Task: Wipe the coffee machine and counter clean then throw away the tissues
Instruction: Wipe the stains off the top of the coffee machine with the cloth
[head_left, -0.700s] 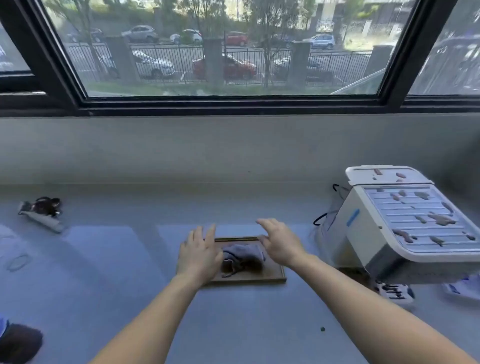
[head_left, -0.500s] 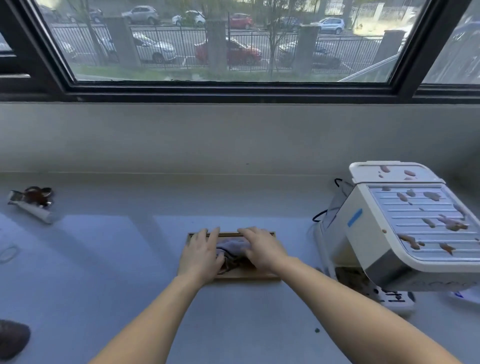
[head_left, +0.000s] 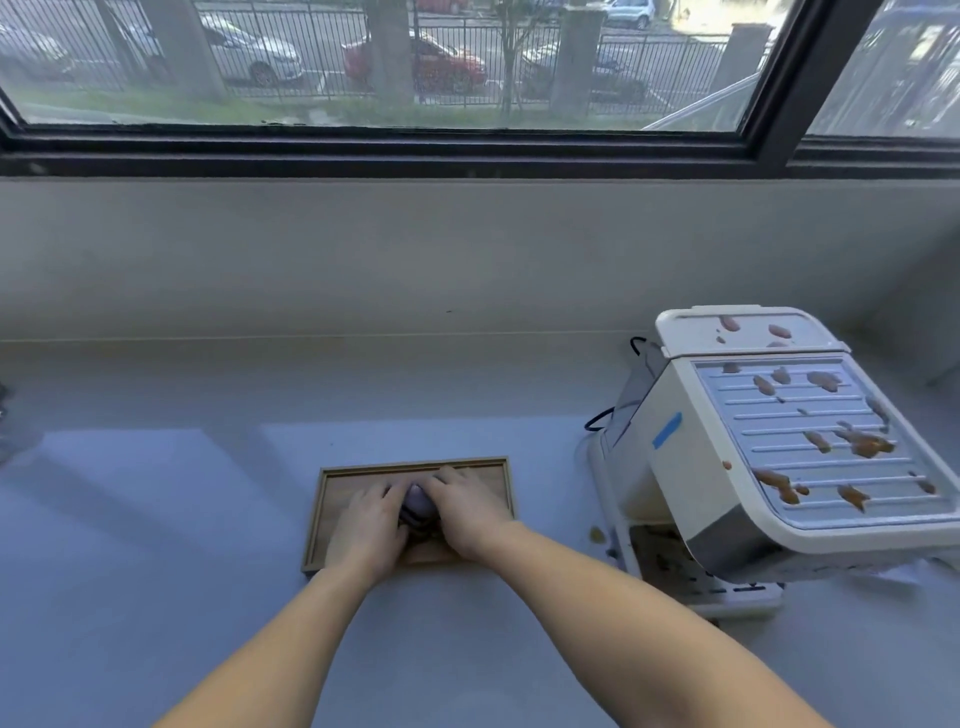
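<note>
Both grips, left hand and right hand, clasping tissue wad on tray.

The coffee machine is white with a ribbed silver top, brown splotches and one blue strip. The tray is tan wood. The cloth is greyish purple. The surface is pale grey.

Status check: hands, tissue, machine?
Both hands closed around grey tissue wad in wooden tray. Coffee machine still splattered brown. Path clear.
</note>
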